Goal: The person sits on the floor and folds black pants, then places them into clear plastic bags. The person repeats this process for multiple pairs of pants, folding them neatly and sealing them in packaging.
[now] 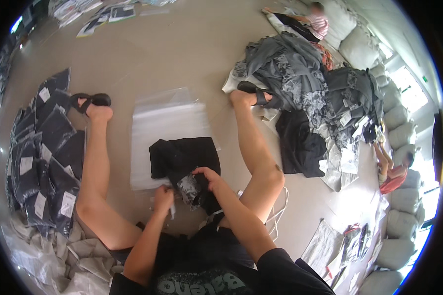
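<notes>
A folded black garment [189,150] lies on the floor between my legs, partly over a stack of clear plastic bags [152,123]. My right hand [209,178] is closed on the garment's near edge, beside a grey-and-white patterned part [188,189]. Just left of that part is my left hand [163,199], its fingers closed. A small white strip [172,211] sticks out below those fingers; whether it is a tag or something else is too blurred to tell.
Bagged dark garments [59,162] with white labels are piled at the left. On the right sits a heap of grey and black garments [290,69]. White cords [280,211] lie near my right knee. Two people [317,24] sit farther off, near white sacks [362,46].
</notes>
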